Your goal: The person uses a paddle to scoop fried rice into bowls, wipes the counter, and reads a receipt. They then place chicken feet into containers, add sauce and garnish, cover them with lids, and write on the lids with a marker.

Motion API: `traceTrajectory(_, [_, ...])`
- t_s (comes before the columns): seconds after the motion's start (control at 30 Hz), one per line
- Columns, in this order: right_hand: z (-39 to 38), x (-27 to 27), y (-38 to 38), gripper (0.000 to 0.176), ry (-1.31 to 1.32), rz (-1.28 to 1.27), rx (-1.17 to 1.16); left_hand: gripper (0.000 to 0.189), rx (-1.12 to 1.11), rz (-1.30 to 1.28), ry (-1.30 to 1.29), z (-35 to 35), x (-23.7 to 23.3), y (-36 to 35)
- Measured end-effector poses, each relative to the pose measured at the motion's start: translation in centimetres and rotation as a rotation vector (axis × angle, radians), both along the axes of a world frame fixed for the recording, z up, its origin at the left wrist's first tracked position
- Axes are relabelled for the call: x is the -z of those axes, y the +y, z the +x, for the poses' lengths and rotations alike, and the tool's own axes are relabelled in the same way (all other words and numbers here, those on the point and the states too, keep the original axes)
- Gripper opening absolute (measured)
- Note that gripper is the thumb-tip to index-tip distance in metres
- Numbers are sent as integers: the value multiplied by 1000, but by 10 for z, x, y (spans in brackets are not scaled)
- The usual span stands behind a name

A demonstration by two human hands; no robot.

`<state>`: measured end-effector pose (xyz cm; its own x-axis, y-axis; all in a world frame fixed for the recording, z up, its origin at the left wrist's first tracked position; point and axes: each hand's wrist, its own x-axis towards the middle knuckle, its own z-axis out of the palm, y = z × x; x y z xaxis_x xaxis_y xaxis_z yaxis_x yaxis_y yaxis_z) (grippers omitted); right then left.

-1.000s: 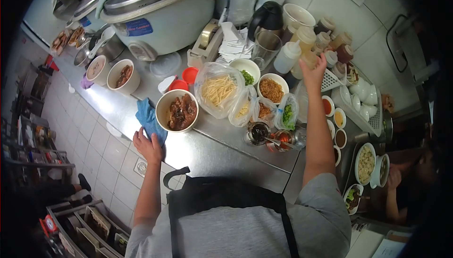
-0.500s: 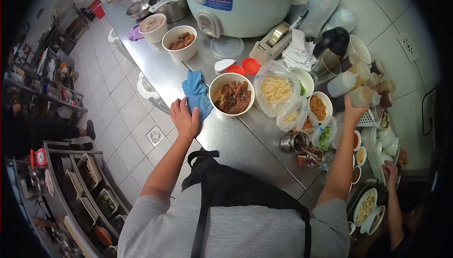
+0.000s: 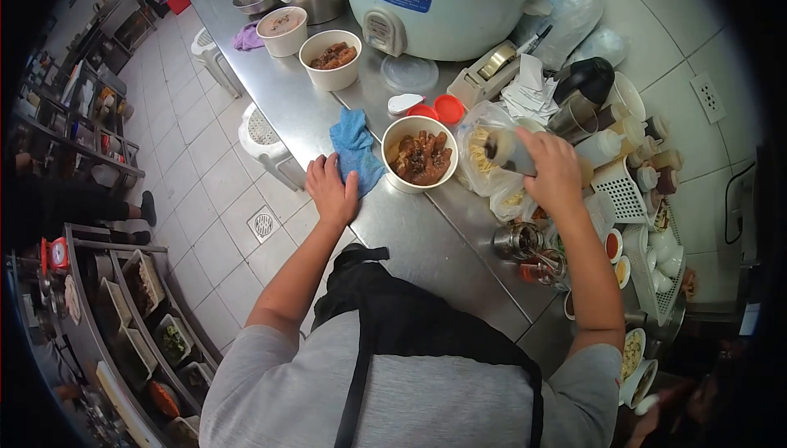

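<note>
My right hand (image 3: 557, 171) is wrapped round a squeeze bottle (image 3: 514, 151), tipped on its side with its dark end pointing left. The bottle is above a plastic bag of pale thin strips (image 3: 477, 138), to the right of a white paper bowl (image 3: 388, 166). Brown glazed pieces of food (image 3: 422, 159), which look like chicken feet, fill much of the bowl. At the counter's front edge, my left hand (image 3: 334, 191) lies flat with its fingers stretched out, against a blue cloth (image 3: 354, 146). What the bottle contains is hard to make out.
Behind the bowl stand a rice cooker (image 3: 447, 18), a tape dispenser (image 3: 484, 75) and a second filled bowl (image 3: 332, 73). More squeeze bottles (image 3: 602, 146) crowd the right by the wall. Open jars (image 3: 518, 241) stand near my right forearm. A white stool (image 3: 266, 132) is beside the counter.
My right hand has lifted a squeeze bottle from the group at the right and brought it left, tipped over, towards the bowl. My left hand has stayed by the cloth.
</note>
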<state>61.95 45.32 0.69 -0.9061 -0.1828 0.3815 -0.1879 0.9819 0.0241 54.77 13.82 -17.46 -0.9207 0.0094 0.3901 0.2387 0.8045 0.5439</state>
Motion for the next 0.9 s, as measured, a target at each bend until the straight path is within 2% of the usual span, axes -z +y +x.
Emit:
traceTrajectory(0.23, [-30,5,-26,54,61,158,-74,49,-9,10,28,2,-4,1])
traceTrajectory(0.43, [-24,-14,-33,54,24,265,-127,51,-4,22,-12,1,-4,0])
traceTrajectory(0.53, [-27,-11,-27,58,-27,159,-52,52,-2,15,-12,1,-4,-1])
traceTrajectory(0.73, [-59,6,-42,63,-22,-521,-26,50,16,-3,-15,1,-5,-2])
traceTrajectory(0.9, [-102,2,-80,63,15,-399,38,51,104,-8,-178,0,-12,-11])
